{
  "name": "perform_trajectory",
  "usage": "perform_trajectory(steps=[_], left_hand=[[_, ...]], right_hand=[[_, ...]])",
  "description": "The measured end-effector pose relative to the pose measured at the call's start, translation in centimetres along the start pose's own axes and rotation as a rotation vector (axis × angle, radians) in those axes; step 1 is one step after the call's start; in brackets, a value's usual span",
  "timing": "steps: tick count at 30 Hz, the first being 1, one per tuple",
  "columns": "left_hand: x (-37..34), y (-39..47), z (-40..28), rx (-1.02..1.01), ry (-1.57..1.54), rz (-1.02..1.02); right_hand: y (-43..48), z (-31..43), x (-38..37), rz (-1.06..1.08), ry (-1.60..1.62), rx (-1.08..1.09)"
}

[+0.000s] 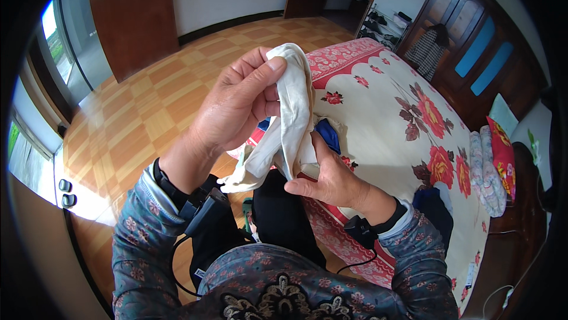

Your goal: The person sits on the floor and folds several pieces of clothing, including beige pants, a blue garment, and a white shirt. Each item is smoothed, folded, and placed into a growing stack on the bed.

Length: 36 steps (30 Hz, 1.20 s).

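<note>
A cream cloth garment (295, 102) hangs in folds before my chest, one end dangling over my lap. My left hand (246, 93) pinches its upper fold between thumb and fingers. Lower down, my right hand (330, 173) is at the cloth's right edge, its thumb stretched out below and its fingers partly hidden behind the fabric; how firmly it grips does not show. Behind the cloth, a blue and cream piece of cloth (328, 135) lies on the edge of the floral bedspread (381, 142).
Dark folded clothing (432, 209) lies on the bed to the right, near a folded quilt (488, 173) and a red patterned pillow (501, 155). A chair with a checked garment (426, 51) stands beyond the bed, near a shoe rack (384, 24). A brown door (133, 13) stands at the left.
</note>
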<state>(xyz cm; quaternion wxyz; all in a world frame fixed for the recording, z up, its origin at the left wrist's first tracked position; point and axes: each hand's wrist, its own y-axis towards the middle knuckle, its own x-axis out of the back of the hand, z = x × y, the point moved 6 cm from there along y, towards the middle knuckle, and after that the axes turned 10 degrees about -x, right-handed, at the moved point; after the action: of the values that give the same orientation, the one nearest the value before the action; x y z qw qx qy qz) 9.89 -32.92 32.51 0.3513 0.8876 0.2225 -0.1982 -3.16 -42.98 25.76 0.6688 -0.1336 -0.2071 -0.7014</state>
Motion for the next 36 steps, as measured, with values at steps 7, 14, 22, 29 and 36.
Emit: perform_trajectory(steps=[7, 14, 22, 29, 36], left_hand=[[3.6, 0.0, -4.7, -0.083, 0.124, -0.018], [3.6, -0.9, -4.4, 0.013, 0.068, 0.059], [2.1, -1.8, -5.1, 0.052, 0.065, 0.017], [1.8, -2.3, -5.7, 0.026, 0.029, -0.048], [1.6, -3.7, -7.4, 0.051, 0.032, 0.018]], right_hand=[[1.4, -2.8, 4.6, -0.173, 0.403, -0.214], [1.7, -0.7, 3.2, 0.073, 0.43, -0.186], [2.2, -2.5, 1.9, 0.008, 0.268, -0.323], [2.5, -2.8, -2.1, 0.025, -0.045, -0.118], [5.5, -4.7, -3.8, 0.085, 0.286, -0.24]])
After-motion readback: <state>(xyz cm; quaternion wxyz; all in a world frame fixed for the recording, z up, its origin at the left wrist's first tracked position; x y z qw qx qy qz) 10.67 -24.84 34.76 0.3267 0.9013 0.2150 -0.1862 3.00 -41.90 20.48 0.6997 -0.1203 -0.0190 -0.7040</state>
